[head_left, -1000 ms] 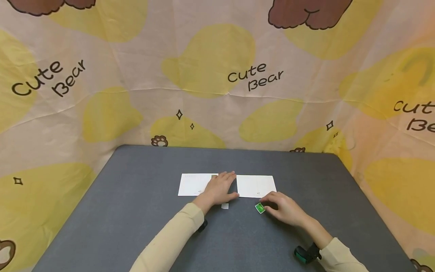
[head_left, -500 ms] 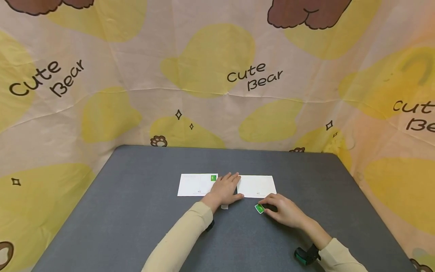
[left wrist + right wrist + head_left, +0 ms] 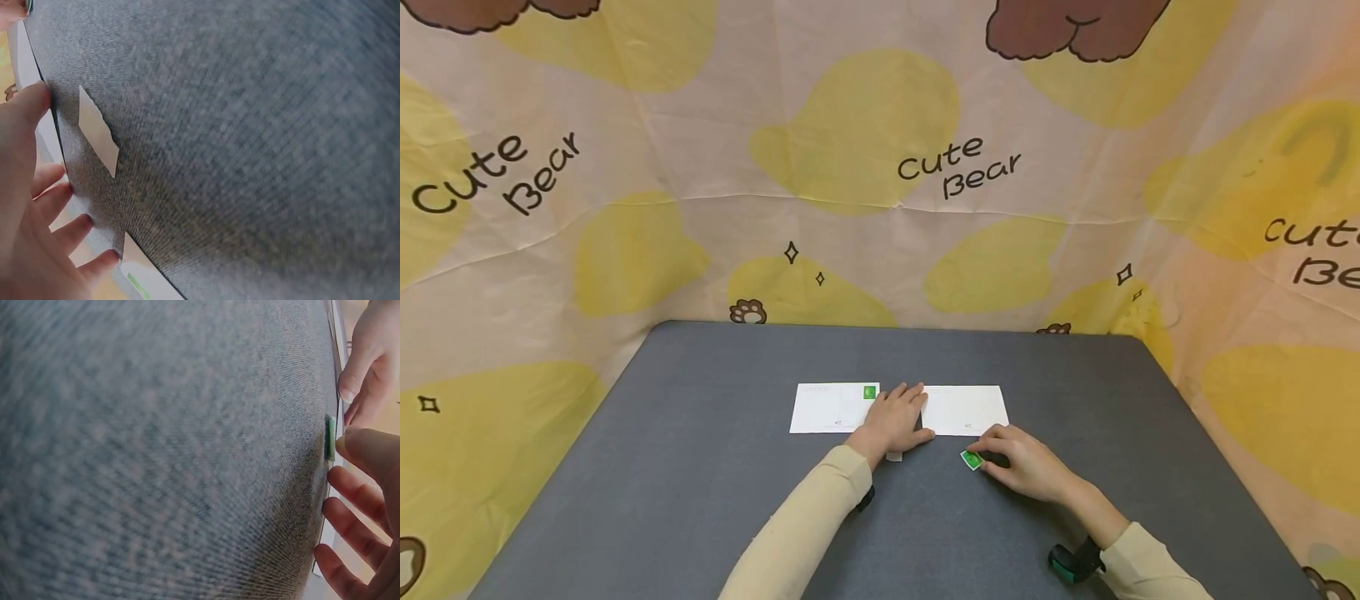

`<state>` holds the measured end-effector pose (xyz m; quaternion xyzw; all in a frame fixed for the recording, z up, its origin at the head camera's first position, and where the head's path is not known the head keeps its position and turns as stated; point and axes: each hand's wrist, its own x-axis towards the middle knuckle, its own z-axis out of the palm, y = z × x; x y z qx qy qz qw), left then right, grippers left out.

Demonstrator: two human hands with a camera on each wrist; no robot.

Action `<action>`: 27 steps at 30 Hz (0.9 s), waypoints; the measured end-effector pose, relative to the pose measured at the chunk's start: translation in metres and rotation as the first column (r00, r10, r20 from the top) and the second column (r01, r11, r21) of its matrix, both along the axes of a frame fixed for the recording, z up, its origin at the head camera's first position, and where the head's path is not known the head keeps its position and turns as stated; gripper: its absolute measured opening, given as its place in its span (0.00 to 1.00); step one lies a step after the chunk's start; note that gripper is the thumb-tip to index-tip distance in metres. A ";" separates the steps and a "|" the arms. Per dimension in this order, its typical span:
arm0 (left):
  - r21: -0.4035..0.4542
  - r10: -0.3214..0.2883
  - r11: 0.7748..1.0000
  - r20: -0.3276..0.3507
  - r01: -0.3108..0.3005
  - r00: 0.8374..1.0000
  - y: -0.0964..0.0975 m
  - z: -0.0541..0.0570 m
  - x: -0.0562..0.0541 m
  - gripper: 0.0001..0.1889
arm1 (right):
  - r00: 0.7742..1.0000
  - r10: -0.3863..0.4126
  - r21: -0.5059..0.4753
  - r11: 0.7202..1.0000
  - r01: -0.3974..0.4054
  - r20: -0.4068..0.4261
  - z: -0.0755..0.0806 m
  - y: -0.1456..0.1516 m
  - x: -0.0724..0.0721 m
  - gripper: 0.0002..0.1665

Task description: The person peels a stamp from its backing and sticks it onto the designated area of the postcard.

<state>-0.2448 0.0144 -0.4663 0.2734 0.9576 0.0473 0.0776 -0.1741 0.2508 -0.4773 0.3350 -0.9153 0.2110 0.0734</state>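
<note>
Two white envelopes lie side by side in the head view. The left envelope [image 3: 823, 408] carries a green stamp [image 3: 869, 392] in its upper right corner; the right envelope [image 3: 966, 408] shows only a small mark near its lower edge. My left hand [image 3: 893, 418] rests with spread fingers over the gap between them, its fingertips at the right envelope's left edge. Just below that envelope, my right hand [image 3: 1030, 463] pinches a second green stamp [image 3: 972, 460] between thumb and index finger. In the right wrist view, this stamp [image 3: 330, 439] appears nearly edge-on beside the thumb.
A small white paper piece [image 3: 98, 131] with one uneven edge lies on the grey table [image 3: 700, 500] by my left wrist. A patterned cloth [image 3: 850, 125] hangs behind the table. A dark device [image 3: 1075, 562] is strapped to my right wrist.
My left hand has slid right, off the left envelope's corner, uncovering its green stamp, and then stays still. My right hand holds its stamp in nearly the same place.
</note>
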 end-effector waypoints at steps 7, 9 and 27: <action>-0.019 0.010 1.000 0.000 -0.010 1.000 0.002 0.000 0.000 0.36 | 0.999 0.019 -0.008 1.000 -0.019 -0.042 0.000 -0.002 -0.002 0.14; -0.023 0.010 1.000 -0.002 -0.010 1.000 0.002 0.000 0.000 0.36 | 0.998 0.019 -0.010 1.000 -0.020 -0.055 0.000 -0.002 -0.002 0.15; -0.032 0.020 0.999 -0.007 -0.021 1.000 0.003 0.000 -0.001 0.36 | 0.997 -0.020 0.002 1.000 0.020 -0.072 -0.002 -0.008 -0.009 0.07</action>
